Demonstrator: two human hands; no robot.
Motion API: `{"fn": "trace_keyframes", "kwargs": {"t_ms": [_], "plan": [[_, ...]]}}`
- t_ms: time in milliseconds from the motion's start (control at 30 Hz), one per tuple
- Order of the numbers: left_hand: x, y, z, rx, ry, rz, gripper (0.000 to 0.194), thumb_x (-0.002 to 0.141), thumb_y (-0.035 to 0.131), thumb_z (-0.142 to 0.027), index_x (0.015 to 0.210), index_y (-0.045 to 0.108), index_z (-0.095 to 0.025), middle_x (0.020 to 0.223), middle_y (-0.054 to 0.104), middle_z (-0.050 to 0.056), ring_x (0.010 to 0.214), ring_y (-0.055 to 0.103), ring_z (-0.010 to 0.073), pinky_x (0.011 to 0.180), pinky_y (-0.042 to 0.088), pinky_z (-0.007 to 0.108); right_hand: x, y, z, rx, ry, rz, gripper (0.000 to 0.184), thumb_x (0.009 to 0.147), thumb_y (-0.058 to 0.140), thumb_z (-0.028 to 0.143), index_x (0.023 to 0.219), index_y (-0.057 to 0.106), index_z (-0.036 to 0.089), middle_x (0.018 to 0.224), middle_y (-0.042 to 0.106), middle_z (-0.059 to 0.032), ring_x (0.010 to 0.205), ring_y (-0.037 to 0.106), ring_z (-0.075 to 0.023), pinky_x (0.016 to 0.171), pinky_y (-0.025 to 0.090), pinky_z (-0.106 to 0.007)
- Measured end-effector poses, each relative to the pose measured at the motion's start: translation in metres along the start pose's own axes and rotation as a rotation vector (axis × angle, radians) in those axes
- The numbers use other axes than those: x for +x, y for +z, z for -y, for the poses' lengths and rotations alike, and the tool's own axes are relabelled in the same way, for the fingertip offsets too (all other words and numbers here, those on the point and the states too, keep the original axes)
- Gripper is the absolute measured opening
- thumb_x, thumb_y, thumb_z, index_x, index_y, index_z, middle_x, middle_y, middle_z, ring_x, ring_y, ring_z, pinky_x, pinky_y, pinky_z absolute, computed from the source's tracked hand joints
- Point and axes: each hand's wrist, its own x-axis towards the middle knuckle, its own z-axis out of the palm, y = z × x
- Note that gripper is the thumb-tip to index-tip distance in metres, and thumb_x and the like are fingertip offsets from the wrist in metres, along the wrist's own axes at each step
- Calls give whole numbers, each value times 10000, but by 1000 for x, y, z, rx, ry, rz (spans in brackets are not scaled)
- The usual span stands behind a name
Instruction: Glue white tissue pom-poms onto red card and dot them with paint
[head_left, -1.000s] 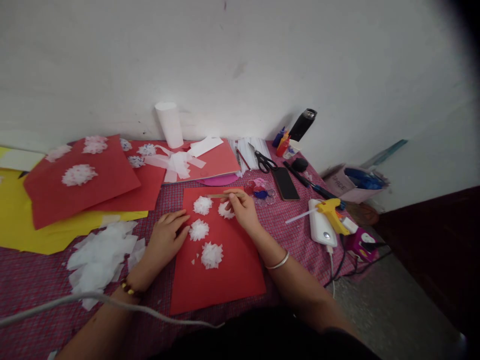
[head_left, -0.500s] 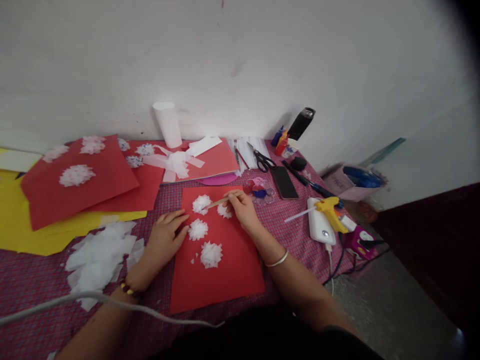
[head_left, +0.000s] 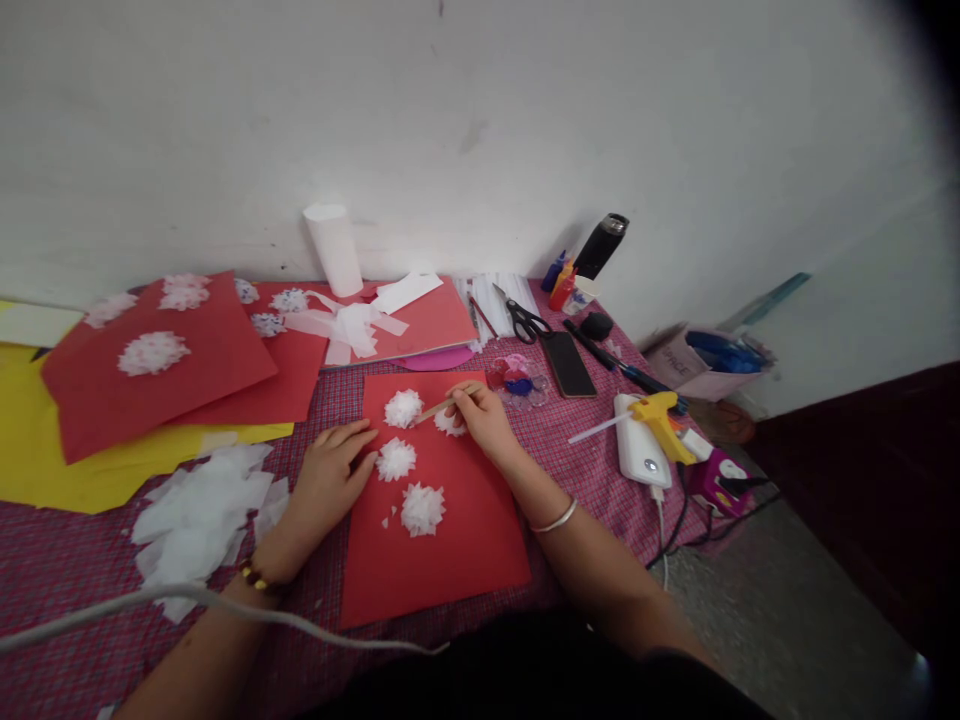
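On a red sheet of paper (head_left: 450, 560) lie several white tissue-paper flowers; the upper left flower (head_left: 403, 408) has the brush closest to it. My right hand (head_left: 481, 415) pinches a thin, light-brown paintbrush (head_left: 435, 409), its tip down by that flower's lower right edge. Another white flower (head_left: 448, 424) is partly covered by this hand. My left hand (head_left: 330, 475) rests open and flat at the sheet's left edge, fingertips near the middle left flower (head_left: 396, 459). A lower flower (head_left: 422, 510) has small white scraps beside it. Right of the sheet's top sits a paint palette (head_left: 519, 382).
White tissue pieces (head_left: 202, 510) are heaped at left, below red sheets (head_left: 210, 370) bearing more flowers. Scissors (head_left: 523, 318), a phone (head_left: 568, 364), paint bottles (head_left: 561, 285) and a yellow glue gun (head_left: 660, 425) lie at right. A pale cable (head_left: 300, 625) crosses the foreground.
The brush tip has shifted slightly right and down, from the upper left flower to just beside its edge. My left hand has stayed in place.
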Motion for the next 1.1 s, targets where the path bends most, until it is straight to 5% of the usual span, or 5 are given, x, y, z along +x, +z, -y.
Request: {"fn": "trace_keyframes", "kwargs": {"t_ms": [867,1100], "plan": [[0,0,1,-1,8,0,324,934,486,-326,1141,691,-183,1287,666,138,1150,608,305,1005,467,519,1,-10,8,46,-33,-90,257,806,598,459,828,586,203,578,627,38,419,512,-91,402,356,-205],[0,-1,1,0,1,4,327,936,480,-331,1143,693,-194,1283,670,134,1153,609,301,1003,471,510,-3,1,5,29,-15,12,276,776,649,468,803,629,194,594,665,18,411,520,-92,414,400,-212]]}}
